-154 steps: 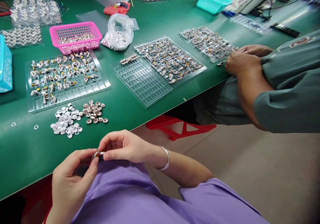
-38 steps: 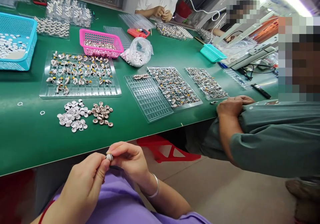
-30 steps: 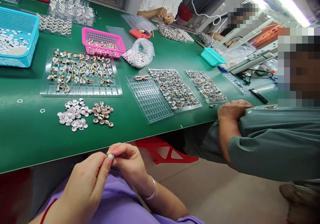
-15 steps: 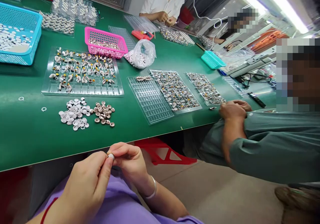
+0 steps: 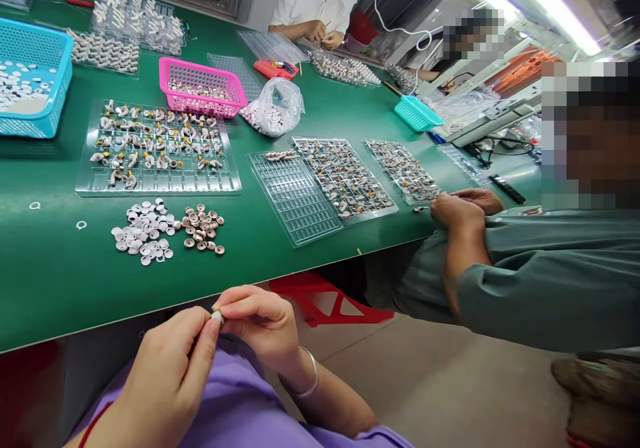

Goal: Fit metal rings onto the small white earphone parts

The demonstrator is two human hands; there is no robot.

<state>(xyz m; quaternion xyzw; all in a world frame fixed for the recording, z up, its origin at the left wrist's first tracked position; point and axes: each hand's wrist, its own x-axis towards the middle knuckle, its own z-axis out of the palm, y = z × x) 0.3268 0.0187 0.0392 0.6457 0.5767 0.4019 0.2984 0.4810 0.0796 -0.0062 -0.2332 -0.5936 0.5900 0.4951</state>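
Note:
My left hand (image 5: 173,355), with a red cord at the wrist, and my right hand (image 5: 263,328), with a silver bangle, meet just below the table edge. Between their thumbs and fingertips they pinch a small round part (image 5: 217,316) with a pale face; the fingers cover most of it. On the table beyond lie a pile of white discs (image 5: 143,231) and, to its right, a pile of brownish cup-shaped parts (image 5: 203,227). Behind the piles, a clear tray (image 5: 200,183) holds rows of small curved grey parts with orange tabs.
A blue basket (image 5: 57,111) stands left, a pink basket (image 5: 200,68) and a plastic bag (image 5: 285,105) farther back. Clear trays (image 5: 300,201) lie right of centre. A co-worker's hands (image 5: 463,211) work at the right. A red stool (image 5: 335,305) sits under the table edge.
The view has shifted slightly, so the table things sit a little farther left. Both hands still pinch the small round part, with the right fingers slightly changed in position.

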